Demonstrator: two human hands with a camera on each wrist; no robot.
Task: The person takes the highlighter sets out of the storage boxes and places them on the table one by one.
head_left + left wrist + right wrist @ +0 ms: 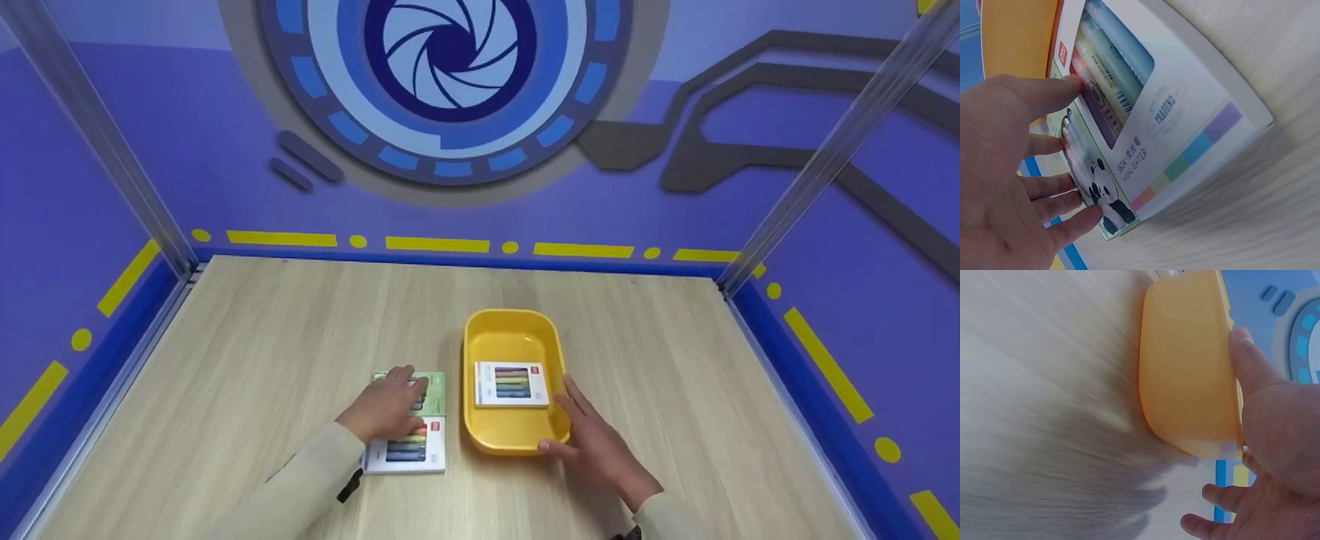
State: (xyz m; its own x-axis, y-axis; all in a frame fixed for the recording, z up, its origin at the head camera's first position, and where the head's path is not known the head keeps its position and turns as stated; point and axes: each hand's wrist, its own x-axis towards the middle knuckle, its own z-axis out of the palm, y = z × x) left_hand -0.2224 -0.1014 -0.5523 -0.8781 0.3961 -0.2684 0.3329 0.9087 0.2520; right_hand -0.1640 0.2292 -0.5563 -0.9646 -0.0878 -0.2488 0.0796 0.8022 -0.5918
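Note:
My left hand [386,405] reaches over a green pack with a panda picture [433,394], its fingertips resting on the pack. In the left wrist view the thumb lies by the edge of a white highlighter box [1185,121], whose window shows pastel highlighters. That white box sits just nearer than the green pack [1081,152]; the two touch. My right hand [600,450] touches the near right corner of a yellow plastic bin [514,439], thumb at the near rim, the other fingers extended along the side. Another white highlighter box [511,384] lies inside the bin.
The wooden tabletop [300,322] carries the bin right of the two packs, with a narrow gap between. Blue-purple panels [360,202] with yellow markings stand around it, and metal posts [840,142] rise at the back corners.

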